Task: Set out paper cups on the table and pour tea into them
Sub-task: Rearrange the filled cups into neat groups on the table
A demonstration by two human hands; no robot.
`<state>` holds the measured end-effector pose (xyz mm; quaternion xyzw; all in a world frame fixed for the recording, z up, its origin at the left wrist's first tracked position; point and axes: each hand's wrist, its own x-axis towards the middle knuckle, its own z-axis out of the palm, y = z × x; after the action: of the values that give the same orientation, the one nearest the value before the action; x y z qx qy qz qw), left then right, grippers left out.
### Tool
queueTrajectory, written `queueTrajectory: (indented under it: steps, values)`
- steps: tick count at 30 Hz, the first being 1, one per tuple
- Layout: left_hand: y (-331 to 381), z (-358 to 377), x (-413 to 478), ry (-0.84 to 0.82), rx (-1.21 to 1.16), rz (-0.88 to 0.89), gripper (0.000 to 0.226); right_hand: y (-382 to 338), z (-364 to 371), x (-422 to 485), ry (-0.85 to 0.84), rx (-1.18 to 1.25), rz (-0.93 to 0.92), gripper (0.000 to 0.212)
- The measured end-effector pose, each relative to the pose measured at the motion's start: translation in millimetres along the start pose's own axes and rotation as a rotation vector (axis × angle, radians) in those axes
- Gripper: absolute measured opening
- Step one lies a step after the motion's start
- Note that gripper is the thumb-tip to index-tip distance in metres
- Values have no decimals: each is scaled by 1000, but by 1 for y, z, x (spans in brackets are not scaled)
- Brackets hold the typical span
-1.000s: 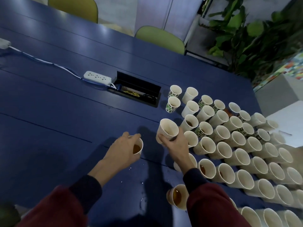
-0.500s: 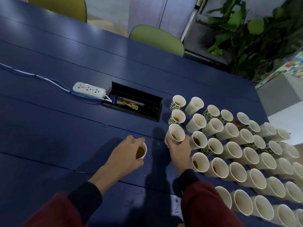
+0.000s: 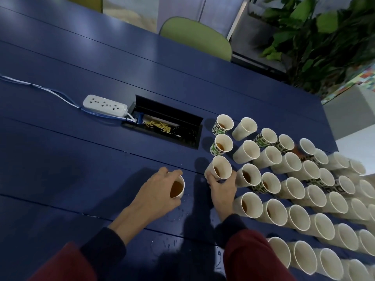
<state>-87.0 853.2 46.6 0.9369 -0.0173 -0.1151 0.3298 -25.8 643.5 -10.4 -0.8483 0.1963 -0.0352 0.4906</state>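
Lowers the plain white paper cup [image 3: 220, 169] from its raised spot of a second ago to the dark blue planked table [image 3: 81, 175], at the near end of the left column, just near of the two green-patterned paper cups [image 3: 221, 145]; hides its base behind the fingers, so cannot tell whether it has landed. Wraps the right hand [image 3: 222, 189] around its lower wall, fingers curled; seems to steady it while lining it up with the rows, given the little tea at its bottom. Keeps the left hand [image 3: 158, 191] as it was half a second ago, curled from the left around a shorter white paper cup [image 3: 178, 188] roughly half full of amber tea, standing apart on the left of the grid; probably holds that one as a source for topping up, or as the next to slot in; cannot tell which. Shows no teapot. Leaves most of the massed white paper cups [image 3: 304, 209] to the right looking dry, only a few nearest the hands with tea; judges the pouring far from done. Leaves scattered drops of liquid [image 3: 176, 214] just near of the left hand, hinting at spills; calls for slow tilting. Leaves the white power strip [image 3: 105, 105] and the open black cable box [image 3: 164, 128] far left, apart from the cups.
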Motion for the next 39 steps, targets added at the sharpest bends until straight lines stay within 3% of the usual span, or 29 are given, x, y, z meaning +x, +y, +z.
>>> queueTrajectory:
  steps: [5, 9, 13, 15, 20, 23, 25, 29, 39]
  values:
    - [3, -2, 1, 25, 1, -9, 72, 6, 4, -9, -27, 14, 107, 64]
    - [10, -3, 0, 89, -19, -23, 69, 8, 1, -50, -166, -4, 127, 60]
    - [18, 1, -3, 92, -11, -22, 67, -1, -5, -103, -418, -49, -99, 70]
    - [24, 4, -6, 76, 3, -11, 66, -6, -4, -118, -452, -67, -226, 73]
    - [38, 11, -17, 28, -17, 43, 76, -18, -17, -126, -328, -110, -307, 71]
    - [44, 13, -24, -11, -81, 52, 93, -17, -24, -122, -276, -202, -338, 75]
    - [47, 13, -28, 0, -137, 53, 100, -19, -28, -119, -249, -215, -332, 65]
    - [50, 13, -33, 34, -177, 65, 97, -24, -37, -107, -135, -228, -237, 45]
    - [40, 17, -44, 2, -106, 0, 83, -3, -43, -87, -16, -208, 17, 56]
